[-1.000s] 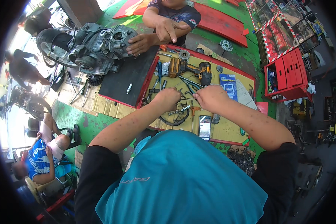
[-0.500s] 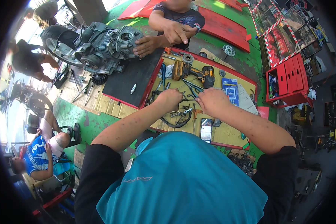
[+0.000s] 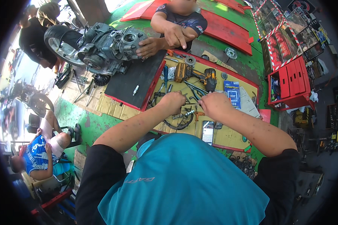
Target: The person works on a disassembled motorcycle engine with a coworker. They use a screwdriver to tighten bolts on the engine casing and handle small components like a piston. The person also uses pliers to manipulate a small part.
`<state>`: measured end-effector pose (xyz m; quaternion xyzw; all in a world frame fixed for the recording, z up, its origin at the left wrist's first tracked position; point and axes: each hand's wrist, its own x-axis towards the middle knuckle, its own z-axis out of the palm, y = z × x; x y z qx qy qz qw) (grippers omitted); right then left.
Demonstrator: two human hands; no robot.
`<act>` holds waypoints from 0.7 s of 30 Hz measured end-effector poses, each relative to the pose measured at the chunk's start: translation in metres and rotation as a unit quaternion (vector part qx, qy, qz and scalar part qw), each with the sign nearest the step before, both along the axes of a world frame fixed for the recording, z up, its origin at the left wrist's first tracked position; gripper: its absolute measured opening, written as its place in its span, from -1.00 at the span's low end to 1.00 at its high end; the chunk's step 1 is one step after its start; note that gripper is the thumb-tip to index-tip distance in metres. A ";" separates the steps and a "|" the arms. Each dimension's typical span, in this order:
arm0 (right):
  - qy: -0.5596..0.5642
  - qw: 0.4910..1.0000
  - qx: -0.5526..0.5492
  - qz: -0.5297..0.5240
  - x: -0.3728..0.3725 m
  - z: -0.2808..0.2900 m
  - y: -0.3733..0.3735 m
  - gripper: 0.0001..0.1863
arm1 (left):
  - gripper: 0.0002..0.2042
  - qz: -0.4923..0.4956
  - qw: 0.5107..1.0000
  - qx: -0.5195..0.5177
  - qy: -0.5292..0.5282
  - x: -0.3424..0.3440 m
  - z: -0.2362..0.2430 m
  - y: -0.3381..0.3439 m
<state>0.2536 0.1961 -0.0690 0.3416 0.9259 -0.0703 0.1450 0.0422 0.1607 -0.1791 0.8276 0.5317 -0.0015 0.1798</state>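
Observation:
My left hand (image 3: 172,102) and my right hand (image 3: 214,105) are close together, a little above a yellow cardboard mat (image 3: 229,137) strewn with tools. Both have their fingers curled and their backs face me, so what is in them is hidden. Under and between them lie pliers, small metal parts and a curved black rubber piece (image 3: 178,125). A phone (image 3: 207,131) lies just nearer than my right hand. A yellow and black cordless drill (image 3: 195,73) lies beyond my hands.
Across the mat another person rests a hand (image 3: 150,45) on a scooter engine (image 3: 109,47) and holds the other hand (image 3: 178,35) up. A black mat (image 3: 137,80) carries a spark plug (image 3: 136,90). A red tool cabinet (image 3: 289,80) stands right. A seated person (image 3: 45,153) is at left.
My hands have stayed close together over the same spot on the mat. The other person's raised hand has shifted slightly; the other hand stays on the engine.

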 end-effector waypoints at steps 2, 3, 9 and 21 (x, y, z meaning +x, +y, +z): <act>-0.012 0.996 -0.048 -0.072 -0.001 -0.003 0.005 -0.73 | -0.64 -0.007 1.000 0.004 -0.007 0.003 0.003 -0.001; 0.016 0.995 -0.052 -0.080 0.001 -0.006 0.005 -0.74 | -0.64 -0.004 1.000 0.001 -0.013 0.003 0.006 -0.001; 0.084 0.996 -0.008 0.007 0.004 0.010 -0.011 -0.80 | -0.58 0.016 0.998 -0.018 -0.061 -0.006 0.011 0.000; 0.255 0.946 -0.064 -0.188 0.021 -0.012 0.016 -0.72 | -0.63 0.178 0.913 -0.200 -0.307 -0.039 -0.110 -0.065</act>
